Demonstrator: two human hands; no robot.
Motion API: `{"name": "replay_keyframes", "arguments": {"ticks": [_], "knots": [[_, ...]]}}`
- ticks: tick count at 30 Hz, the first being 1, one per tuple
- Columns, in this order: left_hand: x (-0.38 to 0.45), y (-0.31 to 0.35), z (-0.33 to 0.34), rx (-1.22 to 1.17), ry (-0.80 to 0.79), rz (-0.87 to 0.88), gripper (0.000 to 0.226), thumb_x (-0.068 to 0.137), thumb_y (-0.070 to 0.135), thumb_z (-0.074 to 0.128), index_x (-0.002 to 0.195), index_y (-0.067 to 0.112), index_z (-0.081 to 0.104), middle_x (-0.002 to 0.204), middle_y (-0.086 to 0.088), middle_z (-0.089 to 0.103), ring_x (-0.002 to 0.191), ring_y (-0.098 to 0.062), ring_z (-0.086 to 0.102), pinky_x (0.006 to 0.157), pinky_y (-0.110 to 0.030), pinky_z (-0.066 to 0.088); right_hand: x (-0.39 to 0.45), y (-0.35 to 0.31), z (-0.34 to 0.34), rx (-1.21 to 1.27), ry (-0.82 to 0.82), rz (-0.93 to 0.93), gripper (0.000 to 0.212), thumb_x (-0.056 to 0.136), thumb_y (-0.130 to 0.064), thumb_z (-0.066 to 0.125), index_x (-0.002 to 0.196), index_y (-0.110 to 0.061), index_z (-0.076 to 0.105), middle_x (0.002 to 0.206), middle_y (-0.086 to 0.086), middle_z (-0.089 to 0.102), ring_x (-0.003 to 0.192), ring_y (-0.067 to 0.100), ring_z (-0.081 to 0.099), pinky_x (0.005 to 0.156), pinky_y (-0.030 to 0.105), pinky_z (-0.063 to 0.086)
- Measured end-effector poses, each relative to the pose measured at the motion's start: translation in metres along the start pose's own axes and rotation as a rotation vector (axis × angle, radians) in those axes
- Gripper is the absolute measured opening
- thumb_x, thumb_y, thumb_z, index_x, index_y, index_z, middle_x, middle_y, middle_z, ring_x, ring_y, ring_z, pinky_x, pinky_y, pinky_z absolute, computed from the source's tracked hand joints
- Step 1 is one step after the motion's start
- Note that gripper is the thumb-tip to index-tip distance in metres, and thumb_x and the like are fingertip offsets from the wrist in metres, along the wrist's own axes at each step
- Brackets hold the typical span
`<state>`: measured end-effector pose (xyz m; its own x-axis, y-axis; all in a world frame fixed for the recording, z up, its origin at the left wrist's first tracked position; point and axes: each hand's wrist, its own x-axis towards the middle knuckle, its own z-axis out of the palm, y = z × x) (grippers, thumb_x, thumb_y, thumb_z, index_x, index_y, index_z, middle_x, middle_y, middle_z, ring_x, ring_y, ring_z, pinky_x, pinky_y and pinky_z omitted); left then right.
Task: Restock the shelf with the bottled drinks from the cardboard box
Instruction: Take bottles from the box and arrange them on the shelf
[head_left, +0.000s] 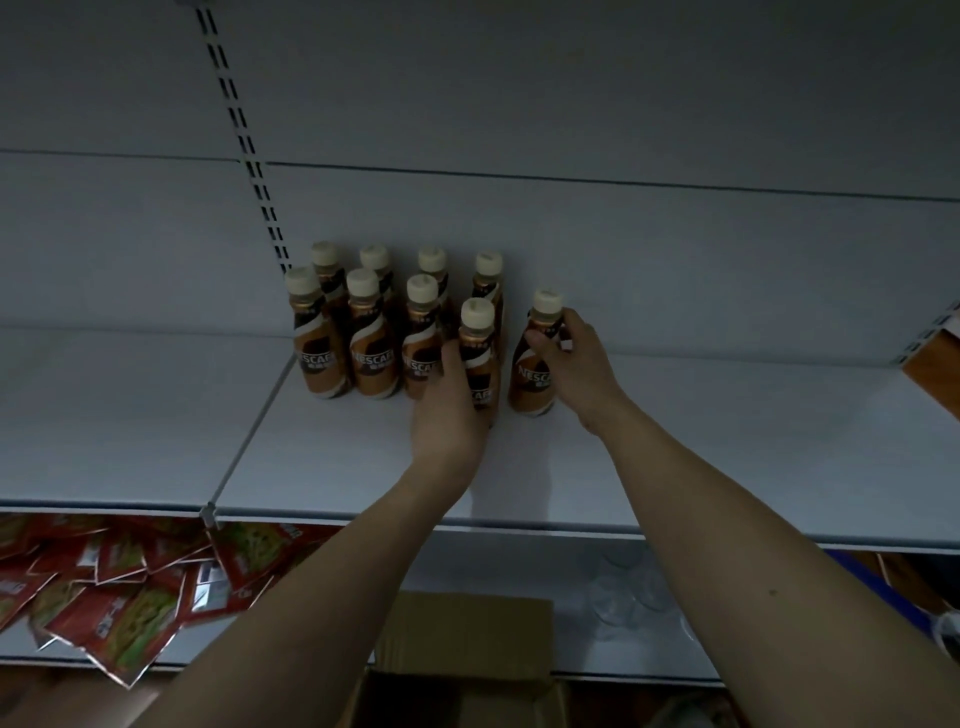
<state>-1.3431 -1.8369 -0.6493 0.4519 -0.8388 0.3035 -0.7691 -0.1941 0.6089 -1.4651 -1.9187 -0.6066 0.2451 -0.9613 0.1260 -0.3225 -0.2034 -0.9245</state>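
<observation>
Standing cap-up on the shelf (675, 426), two bottles (535, 358) are gripped, one per hand (576, 364).

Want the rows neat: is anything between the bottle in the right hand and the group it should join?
Nothing visible. The right hand holds the loose bottle upright on bare shelf, with an open gap to the grouped bottles.

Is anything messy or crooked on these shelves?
Yes. The red snack packets on the lower shelf lie in a jumbled, overlapping heap. The bottle in the right hand stands apart from the rows. Nothing looks spilled.
</observation>
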Motion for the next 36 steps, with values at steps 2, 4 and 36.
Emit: {"name": "replay_keyframes", "arguments": {"ticks": [2,4,36], "knots": [[-0.001,0.003,0.001,0.04,0.006,-0.021,0.075,0.078,0.02,0.074,0.138,0.015,0.03,0.128,-0.017,0.053,0.108,-0.039,0.056,0.067,-0.037,0.039,0.001,0.0,-0.001,0.006,-0.006,0.008,0.034,0.095,-0.021,0.057,0.127,-0.01,0.055,0.124,0.02,0.055,0.113,0.03,0.056,0.103,0.045,0.045],[-0.001,0.006,0.004,0.055,0.0,-0.048,0.078,0.078,0.019,0.074,0.141,0.016,0.027,0.127,-0.017,0.055,0.109,-0.039,0.056,0.068,-0.038,0.041,0.001,0.0,-0.002,0.005,-0.001,0.003,0.034,0.095,-0.02,0.057,0.127,-0.01,0.055,0.125,0.019,0.056,0.113,0.029,0.057,0.102,0.044,0.046],[0.013,0.042,-0.055,-0.022,-0.117,0.036,0.029,0.09,0.032,0.057,0.111,0.012,0.055,0.097,-0.008,0.067,0.086,-0.026,0.064,0.06,-0.03,0.044,0.023,-0.05,-0.025,-0.153,0.057,0.045,0.079,0.09,-0.046,0.059,0.151,-0.015,0.02,0.154,0.012,0.025,0.139,0.027,0.033,0.116,0.04,0.03]]}}
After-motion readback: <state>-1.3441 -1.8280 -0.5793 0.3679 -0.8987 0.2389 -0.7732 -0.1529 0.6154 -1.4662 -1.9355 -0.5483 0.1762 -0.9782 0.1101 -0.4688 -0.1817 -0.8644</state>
